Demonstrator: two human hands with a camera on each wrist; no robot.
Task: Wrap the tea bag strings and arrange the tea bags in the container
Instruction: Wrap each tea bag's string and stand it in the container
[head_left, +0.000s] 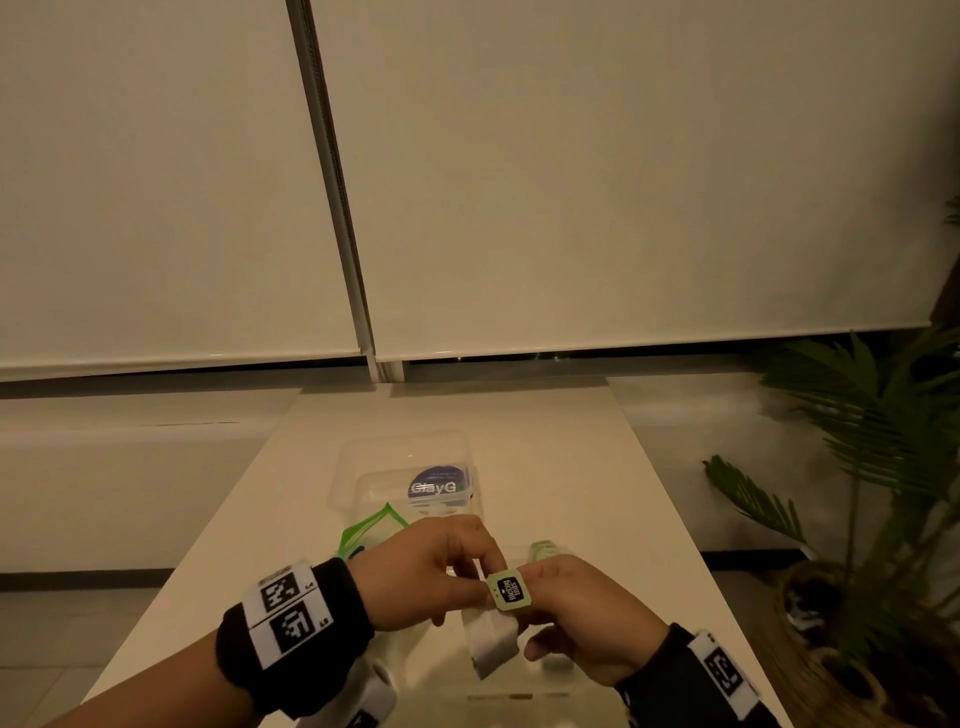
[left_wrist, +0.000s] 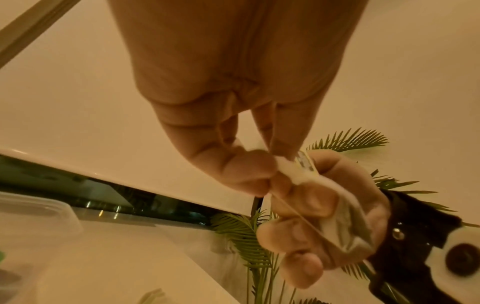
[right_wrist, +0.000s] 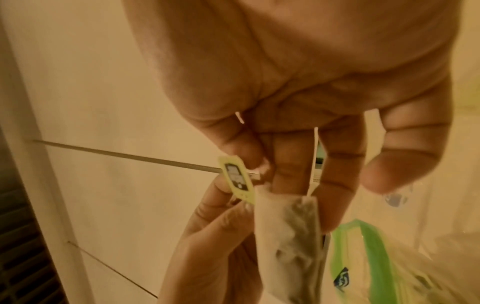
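My right hand pinched the tea bag, my left hand its tag; string unwrapped, container at twelve o'clock awaited.

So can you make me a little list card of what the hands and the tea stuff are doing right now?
left hand: pinches the top of the tea bag and its string
right hand: holds the tea bag, fingers curled round it
tea bag: white, held in the air between both hands
tag: green with dark print, at the fingertips
string: runs along the bag; how far it is wrapped, cannot tell
container: clear plastic, on the table behind the hands
green-edged pouch: lies beside the container
table: white
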